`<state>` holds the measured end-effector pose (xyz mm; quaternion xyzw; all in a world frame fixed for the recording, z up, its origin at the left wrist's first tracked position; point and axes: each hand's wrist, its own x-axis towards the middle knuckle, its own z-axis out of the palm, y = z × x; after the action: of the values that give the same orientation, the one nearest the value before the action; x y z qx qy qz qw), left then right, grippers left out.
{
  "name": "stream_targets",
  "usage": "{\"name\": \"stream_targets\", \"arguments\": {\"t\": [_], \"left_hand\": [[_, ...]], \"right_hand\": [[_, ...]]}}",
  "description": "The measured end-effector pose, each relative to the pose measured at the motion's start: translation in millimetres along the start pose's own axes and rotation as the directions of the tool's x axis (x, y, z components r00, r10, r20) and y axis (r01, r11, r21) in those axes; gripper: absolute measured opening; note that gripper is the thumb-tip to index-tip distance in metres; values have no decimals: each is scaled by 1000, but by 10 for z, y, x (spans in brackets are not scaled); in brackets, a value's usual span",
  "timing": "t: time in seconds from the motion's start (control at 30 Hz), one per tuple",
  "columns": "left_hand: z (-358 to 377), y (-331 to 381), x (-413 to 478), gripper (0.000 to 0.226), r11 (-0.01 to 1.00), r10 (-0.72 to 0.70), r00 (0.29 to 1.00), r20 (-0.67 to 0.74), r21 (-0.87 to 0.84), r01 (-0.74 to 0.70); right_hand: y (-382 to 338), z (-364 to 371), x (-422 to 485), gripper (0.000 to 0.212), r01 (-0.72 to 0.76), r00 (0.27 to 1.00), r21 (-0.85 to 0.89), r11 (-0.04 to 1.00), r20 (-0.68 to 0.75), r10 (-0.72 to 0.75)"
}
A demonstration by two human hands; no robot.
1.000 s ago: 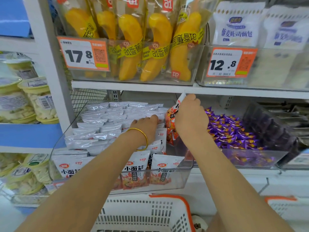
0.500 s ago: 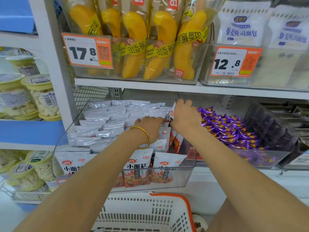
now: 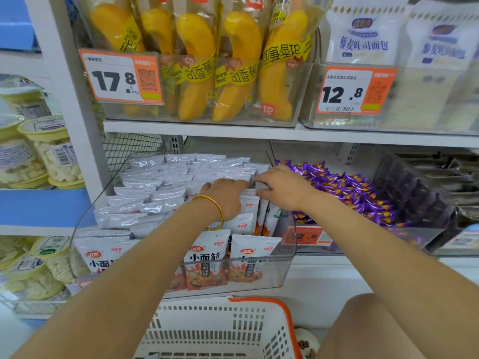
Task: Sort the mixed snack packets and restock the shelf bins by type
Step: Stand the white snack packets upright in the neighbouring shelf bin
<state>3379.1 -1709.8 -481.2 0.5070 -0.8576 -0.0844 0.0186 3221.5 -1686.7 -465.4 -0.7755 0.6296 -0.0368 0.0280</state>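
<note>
- My right hand point(image 3: 283, 189) is the nearer one. It sits over the right-hand column of the white packets point(image 3: 166, 182), thumb and fingers pinching one packet's top edge.
- My left hand point(image 3: 225, 196) is just beside it on the same rows, fingers curled down among the tops. Can't tell if it grips anything.
- Packets stand upright in the clear bin point(image 3: 285, 268), long axis vertical, faces toward me, rows running back. The slot lies straight below my right grip.
- My call: the next move is a push down, not sideways. The purple candies point(image 3: 350, 187) lie just to the right.
- Look: glossy white foil, red logo, flame print low down. Thin, probably buckles easily.
- White basket point(image 3: 197, 322) sits below the bin.
</note>
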Motion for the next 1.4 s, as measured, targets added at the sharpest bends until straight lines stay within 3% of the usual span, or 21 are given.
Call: {"name": "stream_targets", "arguments": {"t": [0.1, 0.2, 0.3, 0.37, 0.43, 0.5, 0.57, 0.7, 0.83, 0.87, 1.0, 1.13, 1.2, 1.3, 1.4], "left_hand": [[-47, 13, -64, 46, 985, 7, 996, -91, -171, -22], [-191, -1, -357, 36, 918, -20, 949, -316, -382, -108], [-260, -45, -1047, 25, 791, -53, 842, -537, -537, -293], [-129, -146, -1614, 20, 708, -78, 822, -564, -612, -352], [171, -339, -2125, 20, 692, -111, 866, -488, -664, -285], [556, -620, -2482, 20, 741, -179, 928, -327, -665, -91], [977, -956, -2717, 24, 751, -291, 951, -104, -641, 160], [1645, -1544, -2944, 22, 700, -482, 859, 174, -512, 497], [2202, -1888, -2948, 28, 676, -549, 773, 318, -374, 635], [2352, -1935, -2917, 30, 667, -552, 750, 364, -347, 660], [3004, -2028, -2674, 46, 666, -558, 604, 569, -127, 735], [3626, -2041, -2352, 60, 536, -578, 513, 635, -180, 825], [3856, -2034, -2254, 65, 501, -607, 475, 638, -157, 851], [4081, -2064, -2225, 44, 479, -689, 460, 560, -125, 869], [4003, -2100, -2230, 19, 336, -702, 452, 551, -303, 892]], "right_hand": [[-31, -69, -119, 24, 12, 971, 207, 978, -237, 38], [-188, -187, -580, 31, 83, 887, 380, 921, -450, 106], [-517, -159, -1188, 29, 243, 888, 571, 784, -455, 57], [-832, 1, -1484, 27, 326, 921, 683, 654, -385, -58], [-1175, 349, -1567, 22, 282, 959, 783, 555, -213, -187], [-1486, 925, -1473, 20, 190, 948, 746, 639, 31, -318], [-1721, 1707, -1283, 23, 99, 889, 656, 748, 279, -362], [-1969, 3236, -1042, 26, -113, 750, 462, 880, 621, -230], [-2200, 4293, -1245, 23, -349, 520, 246, 904, 853, -32], [-2248, 4454, -1330, 27, -399, 488, 213, 892, 873, 10], [-2285, 4767, -1479, 48, -434, 548, 136, 891, 824, 142], [-1991, 4654, -1237, 31, -472, 457, 176, 864, 887, 69], [-1770, 4478, -1106, 27, -457, 457, 186, 870, 888, 51], [-1531, 4248, -986, 26, -534, 525, 246, 809, 846, 89], [-1556, 4014, -948, 28, -643, 648, 447, 621, 750, 131]]}}
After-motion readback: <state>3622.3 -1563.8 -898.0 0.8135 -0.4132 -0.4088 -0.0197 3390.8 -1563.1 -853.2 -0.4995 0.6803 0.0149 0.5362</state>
